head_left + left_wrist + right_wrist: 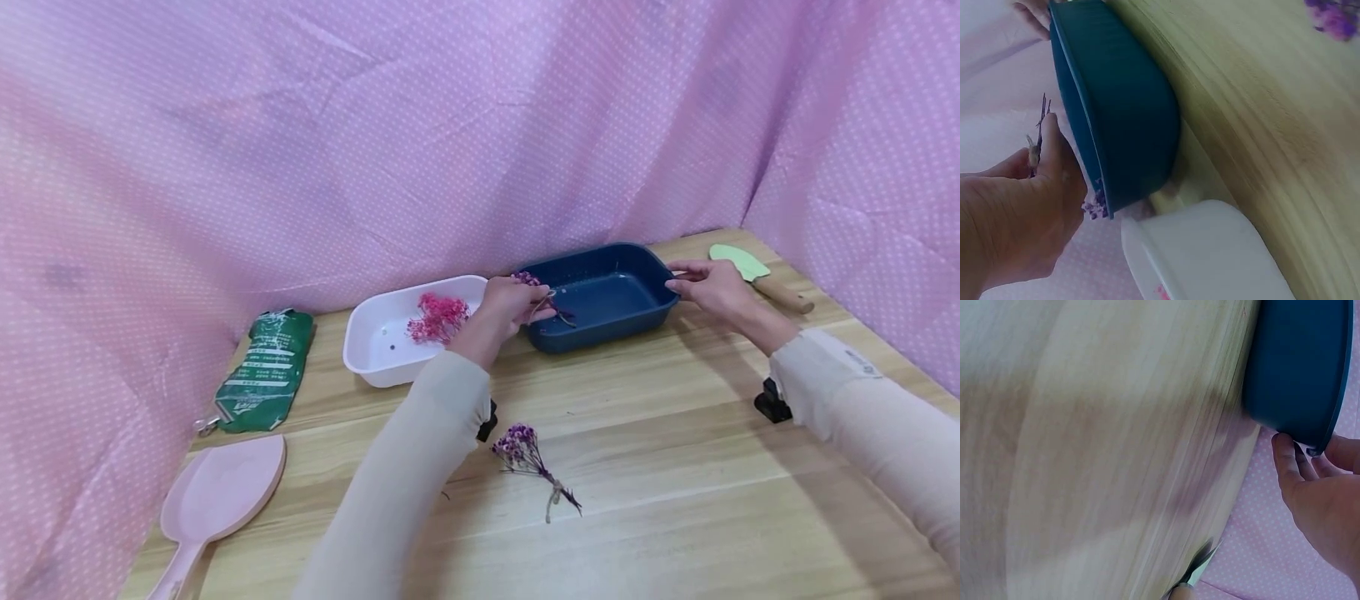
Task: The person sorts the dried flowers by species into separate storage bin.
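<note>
My left hand [510,304] pinches a small bunch of purple dried flowers [527,278], tied with twine, at the left end of a dark blue rectangular planter [600,335]. In the left wrist view, the bunch's stems [1041,128] stick up past the fingers, and its blooms [1094,206] show at the planter's rim. My right hand [712,287] grips the planter's right end, thumb at the rim and fingers beneath in the right wrist view. A second tied purple bunch [519,446] lies on the table nearer to me.
Left of the blue planter stands a white planter [390,375] with pink dried flowers [438,317] in it. Farther left lie a green bag [266,371] and a pink scoop [221,492]. A trowel [738,260] with a wooden handle lies at the right. Dotted pink cloth [420,150] hangs behind.
</note>
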`<state>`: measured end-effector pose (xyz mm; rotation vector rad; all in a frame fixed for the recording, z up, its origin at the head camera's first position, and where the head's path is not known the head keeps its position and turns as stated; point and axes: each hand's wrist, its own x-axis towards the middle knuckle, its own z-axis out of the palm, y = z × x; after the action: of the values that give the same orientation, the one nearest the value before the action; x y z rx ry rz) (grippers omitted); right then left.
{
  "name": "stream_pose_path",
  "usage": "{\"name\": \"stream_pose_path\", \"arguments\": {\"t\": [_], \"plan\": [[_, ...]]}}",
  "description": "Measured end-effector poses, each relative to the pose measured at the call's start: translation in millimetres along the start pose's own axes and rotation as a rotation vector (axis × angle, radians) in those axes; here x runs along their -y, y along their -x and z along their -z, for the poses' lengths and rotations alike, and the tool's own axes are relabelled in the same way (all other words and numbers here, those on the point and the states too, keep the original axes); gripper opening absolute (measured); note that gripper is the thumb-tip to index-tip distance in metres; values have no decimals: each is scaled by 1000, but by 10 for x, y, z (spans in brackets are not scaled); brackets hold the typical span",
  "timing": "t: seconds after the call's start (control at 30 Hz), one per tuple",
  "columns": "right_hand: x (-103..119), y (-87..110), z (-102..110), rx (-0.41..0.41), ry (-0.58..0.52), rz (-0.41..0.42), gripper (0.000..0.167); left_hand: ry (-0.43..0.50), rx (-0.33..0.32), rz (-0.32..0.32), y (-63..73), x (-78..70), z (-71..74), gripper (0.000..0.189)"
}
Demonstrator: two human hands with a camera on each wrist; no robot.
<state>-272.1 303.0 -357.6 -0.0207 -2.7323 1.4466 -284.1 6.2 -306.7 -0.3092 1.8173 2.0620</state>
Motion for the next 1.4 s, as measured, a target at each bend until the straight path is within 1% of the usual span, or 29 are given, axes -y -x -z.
{"name": "stream_pose_path", "arguments": {"t": [0.07,0.17,0.27,0.3,0.33,0.4,0.57,0.67,0.77,0.9,1.03,1.13,1.2,1.27,1.4], "plan": [[14,-3,1,2,-16,-1,45,-18,-10,-8,-12,-15,-43,32],[26,-4,1,5,-46,-2,45,-59,-43,-32,8,-25,-83,47],[29,3,1,1,-64,-2,44,-85,-73,-54,77,-22,-87,58],[26,6,1,2,-66,-4,44,-98,-76,-56,114,-20,-78,59],[25,9,1,3,-64,-6,44,-108,-77,-59,157,-15,-68,58],[18,14,1,6,-58,-11,44,-111,-54,-57,271,-3,-35,56],[17,18,-3,13,-33,-3,45,-138,23,-17,677,79,150,43],[11,17,5,9,-24,0,45,-169,42,13,886,170,302,42],[11,20,11,5,-21,1,45,-209,28,21,1037,273,449,42],[14,24,12,6,-19,1,45,-268,32,27,1234,444,645,41],[18,28,11,12,-21,4,45,-320,62,76,1455,646,821,45],[20,29,11,14,-23,10,46,-332,89,112,1595,792,915,49],[18,27,10,13,-17,16,46,-336,107,123,1657,882,949,50],[17,25,8,13,-18,21,46,-341,123,133,1690,967,961,50],[20,23,2,17,-15,19,45,-365,131,122,1676,1109,926,47]]}}
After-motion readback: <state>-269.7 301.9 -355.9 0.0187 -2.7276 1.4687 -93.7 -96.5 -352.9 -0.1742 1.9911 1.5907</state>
